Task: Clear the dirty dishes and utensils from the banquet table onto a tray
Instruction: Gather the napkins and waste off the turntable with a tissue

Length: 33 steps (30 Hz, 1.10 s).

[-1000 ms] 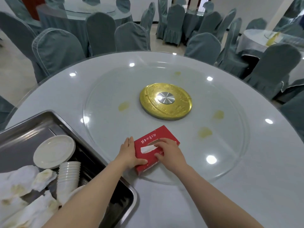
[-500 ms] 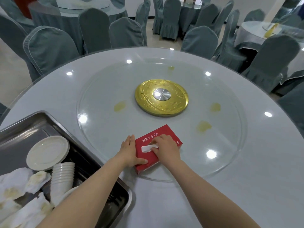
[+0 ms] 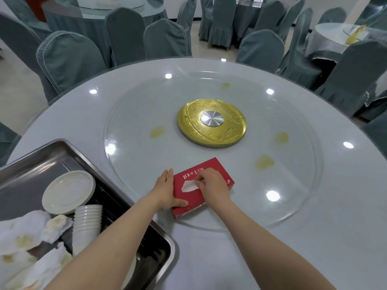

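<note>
A red tissue box (image 3: 219, 170) lies on the near edge of the glass turntable (image 3: 293, 174). My left hand (image 3: 166, 190) holds the box's left end, thumb on its near side. My right hand (image 3: 213, 186) is on top of the box, its fingertips pinching the white tissue (image 3: 189, 186) at the slot. At the lower left a steel tray (image 3: 52, 155) holds a white plate (image 3: 68, 191), a stack of white cups (image 3: 88, 220) and crumpled, stained white napkins (image 3: 25, 239).
A gold hub (image 3: 211, 122) sits at the turntable's centre, with several yellowish spills (image 3: 265, 162) on the glass around it. Grey covered chairs (image 3: 71, 59) ring the round table's far side, and more tables stand behind.
My right hand has shifted its fingers onto the tissue at the box slot. The left hand and the box stay where they were.
</note>
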Tool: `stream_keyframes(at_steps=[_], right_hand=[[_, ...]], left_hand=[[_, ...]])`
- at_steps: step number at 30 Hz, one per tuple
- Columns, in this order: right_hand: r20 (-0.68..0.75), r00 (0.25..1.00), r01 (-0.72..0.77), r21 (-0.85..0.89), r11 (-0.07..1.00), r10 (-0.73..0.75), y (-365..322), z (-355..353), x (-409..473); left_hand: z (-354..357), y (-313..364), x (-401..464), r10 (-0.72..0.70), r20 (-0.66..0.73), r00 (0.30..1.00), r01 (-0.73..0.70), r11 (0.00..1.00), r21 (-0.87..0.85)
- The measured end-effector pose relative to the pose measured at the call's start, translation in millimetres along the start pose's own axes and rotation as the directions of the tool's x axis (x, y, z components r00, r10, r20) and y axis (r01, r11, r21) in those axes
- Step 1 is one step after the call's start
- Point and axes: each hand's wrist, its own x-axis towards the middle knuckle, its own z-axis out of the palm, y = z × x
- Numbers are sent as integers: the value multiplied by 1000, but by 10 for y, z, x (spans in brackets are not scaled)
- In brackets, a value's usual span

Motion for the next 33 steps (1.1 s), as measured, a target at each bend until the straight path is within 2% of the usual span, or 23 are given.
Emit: stream_keyframes(at_steps=[5, 10, 13, 16, 20, 23, 27, 33], right_hand=[[-126, 978, -115, 351, 929, 168, -60, -135, -50], [-236, 949, -91, 430, 898, 209, -90, -232, -157], [-360, 894, -56, 500, 864, 266, -123, -353, -162], [-421, 858, -56, 493, 868, 294, -107, -498, -138], [-436, 805, -154, 502, 851, 403, 69, -627, -174], [-416, 769, -229, 529, 817, 485, 268, -679, -295], [-367, 700, -348, 575, 741, 613, 556, -738, -501], [-324, 590, -428, 651, 627, 739, 864, -893, -657]], left_hand=[[-77, -15, -24, 7, 15, 1000, -7, 999, 32], [-120, -52, -52, 0, 3, 1000, 0, 998, 58], [-124, -84, -78, -7, -17, 1000, 8, 999, 47], [-140, -116, -106, -15, -34, 999, 17, 998, 56], [-197, -175, -138, -23, -54, 998, 27, 997, 78], [-257, -166, -168, -6, -105, 994, 25, 984, 177], [-323, -16, -247, 117, -236, 965, -38, 947, 318], [-29, 300, -405, 241, -296, 924, -170, 954, 245]])
